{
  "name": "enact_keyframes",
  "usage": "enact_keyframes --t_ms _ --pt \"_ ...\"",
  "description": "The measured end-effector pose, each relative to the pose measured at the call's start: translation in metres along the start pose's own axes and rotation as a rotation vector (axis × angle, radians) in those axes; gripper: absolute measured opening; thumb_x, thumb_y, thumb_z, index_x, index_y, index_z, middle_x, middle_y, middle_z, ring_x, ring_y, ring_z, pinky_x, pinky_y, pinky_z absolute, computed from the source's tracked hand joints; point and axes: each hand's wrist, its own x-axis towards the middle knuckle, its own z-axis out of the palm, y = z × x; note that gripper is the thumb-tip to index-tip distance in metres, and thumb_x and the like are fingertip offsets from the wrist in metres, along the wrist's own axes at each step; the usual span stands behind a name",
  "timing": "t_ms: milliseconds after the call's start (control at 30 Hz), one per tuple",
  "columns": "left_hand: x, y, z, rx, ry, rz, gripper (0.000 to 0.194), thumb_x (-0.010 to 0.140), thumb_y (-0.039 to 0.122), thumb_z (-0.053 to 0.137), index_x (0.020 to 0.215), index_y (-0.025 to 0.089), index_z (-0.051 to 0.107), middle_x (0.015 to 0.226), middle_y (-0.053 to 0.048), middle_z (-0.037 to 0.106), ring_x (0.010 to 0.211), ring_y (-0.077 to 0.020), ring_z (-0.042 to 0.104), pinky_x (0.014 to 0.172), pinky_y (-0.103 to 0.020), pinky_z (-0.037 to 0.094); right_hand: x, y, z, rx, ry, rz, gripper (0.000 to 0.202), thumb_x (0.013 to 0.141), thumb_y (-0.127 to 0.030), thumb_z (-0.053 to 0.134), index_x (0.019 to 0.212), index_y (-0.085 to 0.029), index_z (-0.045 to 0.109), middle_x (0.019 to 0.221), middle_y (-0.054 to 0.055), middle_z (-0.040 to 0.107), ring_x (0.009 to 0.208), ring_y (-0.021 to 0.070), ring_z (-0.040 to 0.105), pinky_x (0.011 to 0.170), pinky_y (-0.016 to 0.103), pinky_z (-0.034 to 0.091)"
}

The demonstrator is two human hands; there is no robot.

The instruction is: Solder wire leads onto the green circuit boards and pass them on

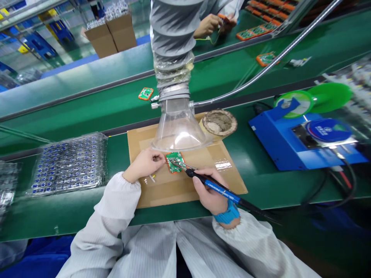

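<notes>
A small green circuit board (175, 162) in an orange frame lies on a flat sheet of cardboard (162, 197). My left hand (147, 164) is closed in a pinch at the board's left edge; what sits between the fingertips is too small to make out. In my right hand (211, 191) is a blue and black soldering iron (217, 186), its metal tip reaching left over the board. Just below my left fingers lies a small white and yellow piece (152, 178). A clear fume hood (181, 131) hangs directly above the board.
A blue solder feeder (272, 143) with a green reel stands at right. Behind the cardboard's edge sits a round crusted pot (219, 123). Stacked clear trays (68, 164) of blue parts lie at left. Across the green belt (116, 104), a co-worker's hands (213, 26) handle an orange-framed piece.
</notes>
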Motion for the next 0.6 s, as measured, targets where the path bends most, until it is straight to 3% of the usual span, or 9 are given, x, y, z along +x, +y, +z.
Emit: enact_keyframes --t_ms 233,600 --pt "0.005 0.005 0.005 0.295 0.035 0.026 0.021 0.081 0.02 0.061 0.06 0.019 0.063 0.057 0.002 0.056 0.059 -0.0131 0.048 0.066 -0.028 0.042 0.002 -0.005 0.001 -0.01 -0.016 -0.096 0.01 0.09 -0.022 0.066 0.098 -0.027 0.061 0.086 0.001 0.067 0.074 0.0176 0.069 0.065 0.029 0.056" --pt "0.007 0.011 0.001 0.295 0.002 0.014 0.023 0.081 0.02 0.06 0.058 0.018 0.06 0.055 0.003 0.054 0.056 -0.0119 0.042 0.068 -0.028 0.04 0.002 -0.007 0.007 -0.16 -0.063 -0.246 0.019 0.086 -0.02 0.068 0.102 -0.028 0.061 0.088 0.002 0.074 0.075 0.0201 0.073 0.067 0.033 0.058"
